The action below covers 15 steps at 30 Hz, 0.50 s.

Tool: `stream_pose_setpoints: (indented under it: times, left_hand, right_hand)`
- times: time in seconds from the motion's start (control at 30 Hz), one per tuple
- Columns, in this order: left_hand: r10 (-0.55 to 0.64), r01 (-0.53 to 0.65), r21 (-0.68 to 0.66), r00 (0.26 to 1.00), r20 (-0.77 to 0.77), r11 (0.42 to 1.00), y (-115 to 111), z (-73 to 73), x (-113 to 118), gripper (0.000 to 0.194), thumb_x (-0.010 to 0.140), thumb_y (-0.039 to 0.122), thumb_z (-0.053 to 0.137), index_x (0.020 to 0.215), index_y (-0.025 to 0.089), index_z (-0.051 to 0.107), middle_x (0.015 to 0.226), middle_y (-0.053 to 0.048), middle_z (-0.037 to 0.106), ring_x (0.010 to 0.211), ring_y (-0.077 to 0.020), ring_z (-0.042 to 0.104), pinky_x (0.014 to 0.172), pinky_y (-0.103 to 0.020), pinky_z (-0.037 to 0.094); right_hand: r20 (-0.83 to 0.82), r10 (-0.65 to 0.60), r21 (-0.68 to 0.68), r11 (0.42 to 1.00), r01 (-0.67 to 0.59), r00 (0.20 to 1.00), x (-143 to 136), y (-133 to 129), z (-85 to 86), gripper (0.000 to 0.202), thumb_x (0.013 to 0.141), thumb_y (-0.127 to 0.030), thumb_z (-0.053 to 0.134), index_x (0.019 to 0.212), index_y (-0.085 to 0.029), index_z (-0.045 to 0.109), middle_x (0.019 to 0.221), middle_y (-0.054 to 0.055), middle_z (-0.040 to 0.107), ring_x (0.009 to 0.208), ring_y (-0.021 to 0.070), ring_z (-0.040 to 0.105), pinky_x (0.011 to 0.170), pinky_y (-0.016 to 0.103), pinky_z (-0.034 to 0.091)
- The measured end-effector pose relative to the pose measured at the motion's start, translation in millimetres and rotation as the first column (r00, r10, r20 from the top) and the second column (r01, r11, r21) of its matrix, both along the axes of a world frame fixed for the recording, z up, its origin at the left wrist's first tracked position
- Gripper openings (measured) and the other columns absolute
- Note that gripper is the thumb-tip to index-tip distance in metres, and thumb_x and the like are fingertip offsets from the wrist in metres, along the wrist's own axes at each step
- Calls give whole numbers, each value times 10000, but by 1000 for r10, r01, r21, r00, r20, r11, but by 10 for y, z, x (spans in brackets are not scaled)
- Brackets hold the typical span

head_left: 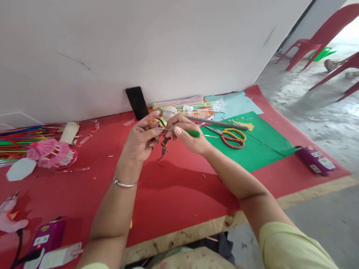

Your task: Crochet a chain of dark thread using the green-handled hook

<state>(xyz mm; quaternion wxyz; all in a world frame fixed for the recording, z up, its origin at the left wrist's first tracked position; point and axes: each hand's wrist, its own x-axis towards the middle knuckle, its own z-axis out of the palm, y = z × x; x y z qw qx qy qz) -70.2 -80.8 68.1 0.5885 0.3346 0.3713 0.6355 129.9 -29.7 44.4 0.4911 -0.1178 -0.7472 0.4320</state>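
Note:
My left hand (141, 140), with a silver bangle at its wrist, pinches a small, dark, multicoloured piece that looks like knotted yarn (164, 146). Its lower end dangles below the fingers. In my right hand (187, 135) is a slim crochet hook with a green grip (193, 133); its metal shaft shows on both sides of the grip. The left end of the shaft reaches the multicoloured piece between my hands, where fingers hide its tip. Both hands are closed, close together above the red table cover (177, 191).
A black phone (137, 103) leans on the wall. Scissors (233, 137) lie on a green sheet (253, 154). Pipe cleaners (9, 141) and a pink ruffled piece (51, 153) are left. A pink glue gun (6, 220) and purple power strips (316, 159) (48, 236) sit near edges.

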Motion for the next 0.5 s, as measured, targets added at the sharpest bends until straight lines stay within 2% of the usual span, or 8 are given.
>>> stream_pose_setpoints:
  times: [0.07, 0.13, 0.17, 0.23, 0.3, 0.33, 0.4, 0.5]
  left_hand:
    - [63, -62, 43, 998, -28, 997, 10, -31, 56, 685, 550, 138, 1066, 1201, 235, 879, 698, 51, 735, 493, -51, 545, 409, -168, 281]
    - [179, -171, 119, 982, -62, 978, 23, -68, 110, 768, 564, 171, 1086, 1293, 231, 856, 732, 37, 776, 501, -48, 550, 426, -176, 302]
    - [237, -223, 157, 969, -75, 962, 30, -86, 133, 803, 573, 184, 1093, 1334, 227, 841, 749, 31, 791, 512, -48, 557, 439, -180, 319]
    - [294, -273, 192, 952, -85, 943, 42, -119, 169, 860, 594, 214, 1101, 1403, 226, 811, 760, 27, 799, 529, -55, 573, 457, -190, 343]
    - [263, -249, 157, 962, -72, 956, 50, -142, 188, 904, 610, 238, 1099, 1456, 229, 781, 723, 41, 770, 517, -63, 571, 445, -196, 328]
    - [232, -223, 123, 971, -58, 967, 52, -148, 192, 913, 615, 244, 1094, 1469, 229, 771, 695, 52, 744, 500, -63, 554, 431, -196, 308]
    - [185, -183, 56, 982, -25, 982, 52, -148, 188, 889, 628, 249, 1077, 1462, 230, 769, 660, 69, 699, 473, -57, 515, 409, -189, 272]
    - [188, -188, 28, 982, 3, 982, 54, -129, 156, 789, 632, 240, 1060, 1378, 236, 804, 685, 68, 702, 473, -42, 494, 404, -175, 262]
  right_hand:
    - [4, -77, 5, 997, 77, 997, -41, -41, -29, 559, 1077, -702, 638, 946, -194, 828, 1232, 124, 672, 1002, 189, 683, 791, 320, 634]
    - [-11, -98, -74, 992, 97, 995, -94, -92, -55, 591, 1067, -742, 621, 958, -190, 801, 1313, 128, 661, 912, 152, 678, 735, 299, 622]
    - [-18, -78, -141, 987, 75, 997, -123, -117, -65, 600, 1068, -752, 609, 970, -187, 785, 1280, 118, 677, 814, 120, 662, 673, 278, 603]
    - [-24, -16, -287, 958, 8, 1000, -176, -155, -81, 605, 1069, -766, 591, 1008, -186, 753, 1067, 66, 706, 627, 75, 600, 548, 239, 540]
    - [-28, 16, -391, 920, -26, 999, -215, -173, -87, 616, 1049, -793, 597, 1030, -191, 728, 876, 13, 672, 575, 83, 602, 484, 213, 505]
    - [-34, 16, -415, 909, -29, 999, -228, -175, -88, 624, 1032, -806, 611, 1029, -192, 723, 849, 8, 669, 605, 99, 636, 484, 209, 518]
    - [-60, 12, -421, 906, -36, 998, -240, -167, -88, 642, 994, -830, 644, 992, -192, 718, 880, 25, 697, 692, 125, 695, 516, 216, 564]
    - [-78, 12, -401, 915, -42, 997, -235, -148, -93, 648, 985, -829, 660, 927, -187, 719, 870, 33, 709, 713, 127, 706, 548, 221, 566]
